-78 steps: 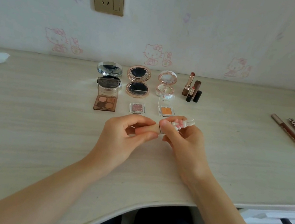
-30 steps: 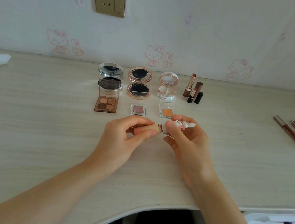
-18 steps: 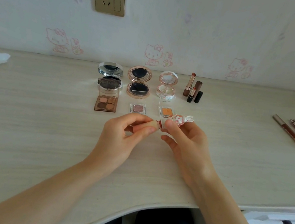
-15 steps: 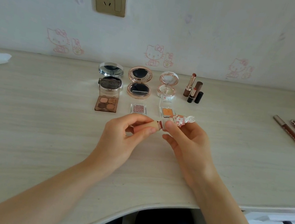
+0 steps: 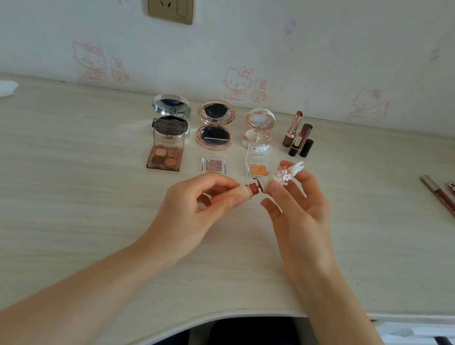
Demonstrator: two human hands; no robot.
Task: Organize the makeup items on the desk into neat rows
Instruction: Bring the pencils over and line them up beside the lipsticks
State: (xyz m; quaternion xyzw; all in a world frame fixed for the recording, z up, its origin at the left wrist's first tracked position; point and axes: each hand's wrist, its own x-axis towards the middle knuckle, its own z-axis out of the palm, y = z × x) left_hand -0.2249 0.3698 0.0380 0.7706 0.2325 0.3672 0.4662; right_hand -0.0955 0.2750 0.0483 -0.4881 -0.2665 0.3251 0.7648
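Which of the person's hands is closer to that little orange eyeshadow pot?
Right. The right hand holds the rabbit cap just beside the orange eyeshadow pot; the left hand is lower, nearer the person.

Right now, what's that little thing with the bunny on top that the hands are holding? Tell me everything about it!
It is a small lip tint tube with a beige body, held almost sideways above the desk. The left hand pinches the body. The right hand holds the white bunny cap, which has pink bits and looks like plastic. The cap is twisted off a little, so the reddish-brown neck shows between the two parts. It touches nothing but fingers.
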